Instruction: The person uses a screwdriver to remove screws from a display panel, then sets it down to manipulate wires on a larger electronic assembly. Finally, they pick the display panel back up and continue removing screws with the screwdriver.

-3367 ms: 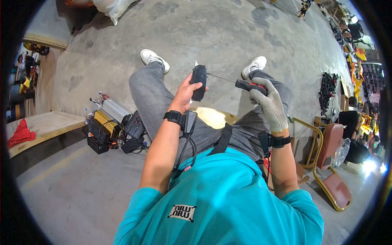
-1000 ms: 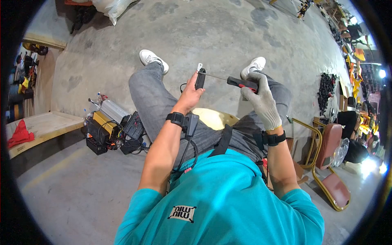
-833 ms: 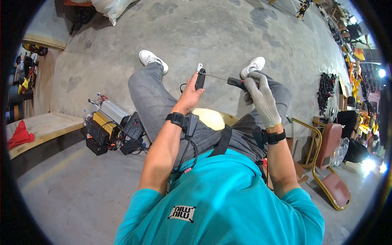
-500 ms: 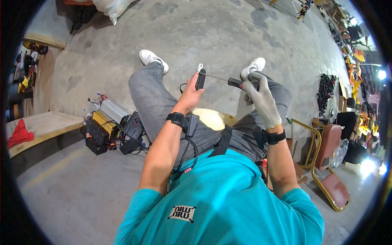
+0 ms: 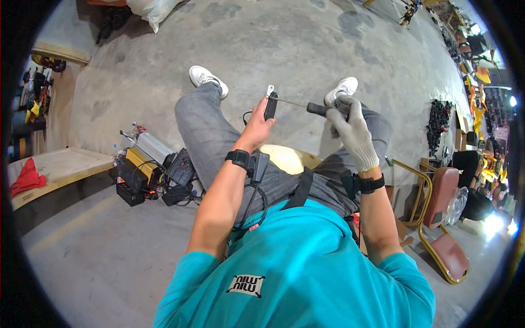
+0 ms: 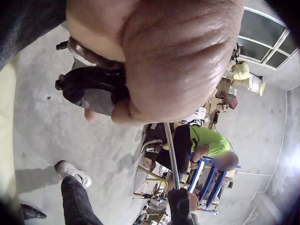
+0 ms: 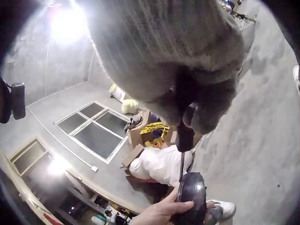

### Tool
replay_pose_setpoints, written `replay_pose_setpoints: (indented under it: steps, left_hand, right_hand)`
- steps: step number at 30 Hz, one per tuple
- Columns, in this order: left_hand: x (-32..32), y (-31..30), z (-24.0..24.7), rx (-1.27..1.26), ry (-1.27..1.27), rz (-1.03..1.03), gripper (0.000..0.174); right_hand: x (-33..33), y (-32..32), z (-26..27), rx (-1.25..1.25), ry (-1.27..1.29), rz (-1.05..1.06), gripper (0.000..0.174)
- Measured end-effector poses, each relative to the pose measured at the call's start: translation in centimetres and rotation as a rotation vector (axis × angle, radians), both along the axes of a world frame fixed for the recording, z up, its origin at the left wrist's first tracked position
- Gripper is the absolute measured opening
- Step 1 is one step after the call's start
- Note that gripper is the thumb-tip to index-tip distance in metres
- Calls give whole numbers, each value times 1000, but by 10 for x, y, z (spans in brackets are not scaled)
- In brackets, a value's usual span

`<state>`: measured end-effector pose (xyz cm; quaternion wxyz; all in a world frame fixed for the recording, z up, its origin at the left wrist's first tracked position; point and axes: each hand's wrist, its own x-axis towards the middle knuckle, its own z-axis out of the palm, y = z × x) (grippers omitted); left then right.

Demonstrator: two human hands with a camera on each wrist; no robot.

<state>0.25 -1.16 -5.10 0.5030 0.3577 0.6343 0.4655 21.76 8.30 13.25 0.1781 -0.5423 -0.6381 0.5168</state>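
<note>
In the head view my bare left hand (image 5: 256, 130) grips a black rounded part (image 5: 270, 106), seen nearly edge-on. A pale metal tab (image 5: 270, 89) sticks up at its far end, and a thin black cable loops beside the hand. My right hand (image 5: 354, 134), in a grey knit glove, holds a screwdriver (image 5: 316, 109) by its dark handle. Its long shaft points left, the tip right at the part near the tab. The right wrist view shows the rounded black side of the part (image 7: 193, 194), with the screwdriver shaft (image 7: 182, 166) reaching it. The left palm hides much of the part in the left wrist view.
A pale yellow seat surface (image 5: 287, 158) shows between the legs. Electronic boxes with tangled wires (image 5: 150, 169) lie on the floor at left, beside a low wooden platform (image 5: 65, 164) bearing a red cloth (image 5: 27, 177). A tipped brown chair (image 5: 443, 197) lies at right.
Since the earliest frame, the left hand has turned the black part edge-on, baring the metal tab, and the screwdriver has shifted left. Over the last second the right fingers have changed position on the handle.
</note>
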Motion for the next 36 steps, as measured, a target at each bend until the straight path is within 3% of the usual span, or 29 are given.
replay_pose_setpoints:
  steps: [4,6,7,13,15,16,19,21,22,24,28,30,31,34,36]
  left_hand:
    - [0,0,0,-35,25,0,79]
    - [0,-1,-3,13,-2,9,80]
    - [1,-1,-5,12,-2,7,80]
    - [0,0,-1,5,40,4,79]
    - [1,-1,0,-31,41,4,79]
    - [1,-1,-1,-30,41,3,79]
    - [0,0,-1,-8,65,-4,79]
    - [1,0,2,-19,71,-7,79]
    - [1,0,5,-18,72,-6,79]
    - [2,-1,7,-37,59,3,78]
    - [1,0,0,-14,46,6,77]
    - [1,-1,1,-14,43,6,77]
    - [1,-1,2,-11,45,5,77]
    - [2,-2,4,-55,-68,18,79]
    - [2,-1,3,-42,18,13,79]
  right_hand:
    - [0,2,-2,-160,-59,-53,57]
    - [3,-3,-11,173,27,92,56]
    - [3,-3,-8,172,26,91,56]
    - [8,6,-14,-158,37,-43,55]
    - [11,2,-30,316,28,150,53]
    - [11,2,-29,316,28,150,53]
    - [10,5,-16,222,42,145,56]
    - [8,9,-7,-205,3,-19,57]
    - [9,8,-12,-203,4,-18,57]
    - [11,3,-25,185,-17,105,56]
    - [8,3,-17,275,51,121,57]
    - [5,8,-5,-157,26,-35,58]
    - [2,7,-5,-153,29,-35,58]
    - [3,2,-14,-2,-13,-38,56]
    - [7,4,-27,437,-9,181,55]
